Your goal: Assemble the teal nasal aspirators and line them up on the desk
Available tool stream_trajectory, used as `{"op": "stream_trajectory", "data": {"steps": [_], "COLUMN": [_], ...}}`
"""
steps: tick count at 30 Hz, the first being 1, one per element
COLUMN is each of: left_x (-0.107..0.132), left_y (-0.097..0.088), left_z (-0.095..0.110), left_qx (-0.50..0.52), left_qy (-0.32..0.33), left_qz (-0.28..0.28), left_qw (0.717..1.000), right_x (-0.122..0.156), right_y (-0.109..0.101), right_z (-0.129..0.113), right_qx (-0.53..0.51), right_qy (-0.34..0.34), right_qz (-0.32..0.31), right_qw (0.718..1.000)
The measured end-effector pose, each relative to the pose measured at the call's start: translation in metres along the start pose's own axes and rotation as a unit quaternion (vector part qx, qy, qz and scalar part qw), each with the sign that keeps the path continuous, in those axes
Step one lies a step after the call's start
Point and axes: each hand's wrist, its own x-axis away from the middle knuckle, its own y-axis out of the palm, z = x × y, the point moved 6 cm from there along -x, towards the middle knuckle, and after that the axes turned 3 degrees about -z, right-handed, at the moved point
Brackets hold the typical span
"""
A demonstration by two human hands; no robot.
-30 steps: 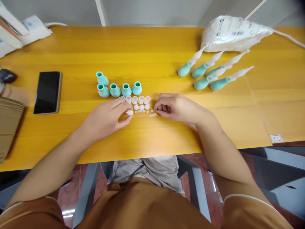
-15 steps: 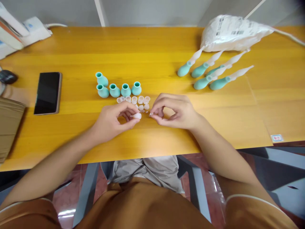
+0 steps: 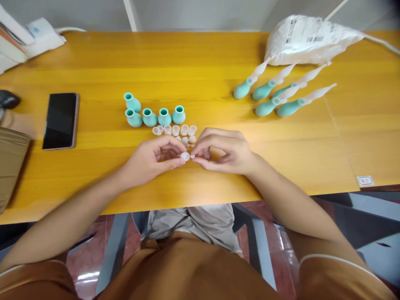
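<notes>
Head view: left hand (image 3: 153, 160) pinching a translucent white piece (image 3: 185, 156) between thumb and fingers, its round end showing past the tips. Right hand (image 3: 228, 152) pinching a far smaller pale bit (image 3: 192, 156), too small to identify. Neither grip slack; each thumb presses against its fingers.

Key relation: the pale bit sits just beside the round end, on its right, at nearly the same level, a sliver of gap at most. Contact, cannot tell. The round end seems turned toward the camera and the right fingers; the rest of the white piece is behind the left fingers, so its long axis is not readable. Each piece is nearest the hand that has it; the right fingertips are very close to the left's.

Just beyond the fingertips: tiny discs (image 3: 188, 145), partly hidden, then white caps (image 3: 185, 140), then a row of clear cups (image 3: 176, 130). Behind and to the left, five teal bulbs (image 3: 150, 118), mouths open.

Farther right, well apart from the hands: teal bulbs with pale tips (image 3: 265, 107), slanting up and right in view. Behind these, a plastic bag (image 3: 308, 41). Far left, a dark-screened phone (image 3: 60, 121) and a cardboard box (image 3: 14, 162). All on a yellow wooden table (image 3: 150, 198).
</notes>
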Motion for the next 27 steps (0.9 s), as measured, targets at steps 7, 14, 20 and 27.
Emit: {"op": "stream_trajectory", "data": {"steps": [7,14,20,27], "left_x": [-0.002,-0.002,-0.003,-0.005], "left_y": [0.004,0.006,0.008,0.011], "left_z": [0.0,0.002,-0.001,-0.005], "left_qx": [0.018,0.061,0.11,0.139], "left_qy": [-0.009,-0.023,-0.064,-0.092], "left_qz": [-0.02,-0.042,-0.055,-0.051], "left_qw": [1.0,0.997,0.99,0.985], "right_x": [0.001,0.001,0.002,0.006], "right_y": [0.004,0.005,0.004,0.005], "right_z": [0.0,0.001,-0.002,-0.009], "right_qx": [-0.004,0.011,0.069,0.193], "right_qy": [-0.019,-0.029,-0.063,-0.122], "right_qz": [-0.01,-0.023,-0.003,0.021], "right_qw": [1.0,0.999,0.996,0.973]}}
